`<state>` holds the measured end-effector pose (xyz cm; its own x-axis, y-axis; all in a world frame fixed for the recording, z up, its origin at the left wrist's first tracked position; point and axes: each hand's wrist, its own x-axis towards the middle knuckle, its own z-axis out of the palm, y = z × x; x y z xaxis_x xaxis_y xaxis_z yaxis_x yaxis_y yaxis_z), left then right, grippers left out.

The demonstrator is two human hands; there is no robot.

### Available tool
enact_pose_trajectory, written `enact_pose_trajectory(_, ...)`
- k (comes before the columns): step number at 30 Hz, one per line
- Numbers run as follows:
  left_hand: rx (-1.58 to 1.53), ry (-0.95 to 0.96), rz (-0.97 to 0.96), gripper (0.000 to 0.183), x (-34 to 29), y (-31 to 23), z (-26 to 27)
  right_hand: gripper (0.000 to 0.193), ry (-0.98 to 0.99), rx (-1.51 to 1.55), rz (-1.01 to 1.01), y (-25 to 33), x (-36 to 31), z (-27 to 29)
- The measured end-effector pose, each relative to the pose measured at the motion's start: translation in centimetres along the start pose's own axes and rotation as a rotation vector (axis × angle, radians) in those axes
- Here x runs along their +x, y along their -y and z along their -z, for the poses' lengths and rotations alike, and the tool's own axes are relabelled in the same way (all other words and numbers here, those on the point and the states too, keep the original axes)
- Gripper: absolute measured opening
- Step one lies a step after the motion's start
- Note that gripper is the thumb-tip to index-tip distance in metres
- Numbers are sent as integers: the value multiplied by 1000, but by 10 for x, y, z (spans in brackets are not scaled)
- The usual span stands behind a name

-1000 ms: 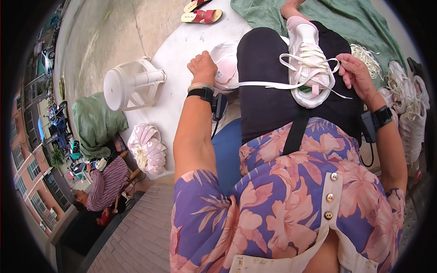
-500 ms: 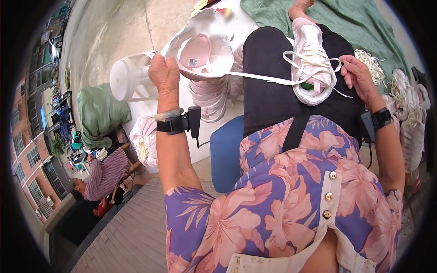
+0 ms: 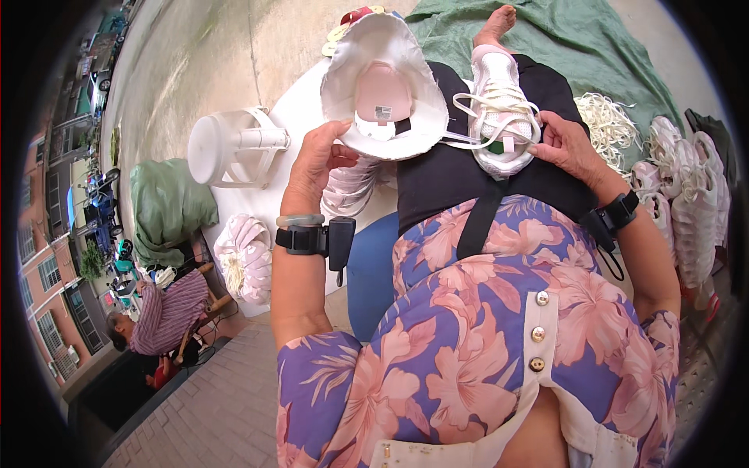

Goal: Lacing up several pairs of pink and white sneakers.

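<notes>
A white and pale pink sneaker rests on my lap, toe pointing away. Its white shoelace is partly threaded, and loose strands run left behind a white bowl-shaped shell. Inside the shell is a pink insole-like piece with a small label. My left hand is at the shell's near left rim, fingers curled; the shell hides part of whatever they grip. Against the sneaker's right side, beside its opening, my right hand pinches a loop of the shoelace between thumb and finger.
White laces lie heaped on green cloth at the right. Several white sneakers stand beyond them. On the white table are a white plastic lamp-like object and bundled pink uppers. A person sits at far left.
My left hand has moved right, closer to the sneaker, and the stretched shoelace has slackened. The shell now appears nearer the sneaker. My right hand has come in against the sneaker's side.
</notes>
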<state>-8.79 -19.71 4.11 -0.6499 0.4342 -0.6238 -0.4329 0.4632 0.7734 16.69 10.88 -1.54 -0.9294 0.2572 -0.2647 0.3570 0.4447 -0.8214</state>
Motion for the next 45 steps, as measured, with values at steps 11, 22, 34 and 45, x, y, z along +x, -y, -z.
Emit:
enact_pose_trajectory(11, -56, 366, -265, 47, -21, 7, -40, 37, -54, 187, -26, -29, 17, -4)
enact_pose_trajectory(22, 13, -115, -663, 25, -48, 17, -116, 35, -93, 173, -14, -38, 30, -16)
enact_pose_trajectory(34, 895, 245, -944, 24, -51, 18, -162, 39, -102, 226, 16, -32, 29, -17)
enact_pose_trajectory(45, 743, 207, -852, 15, -54, 15, -163, 36, -40, 842, 45, 20, -11, -6)
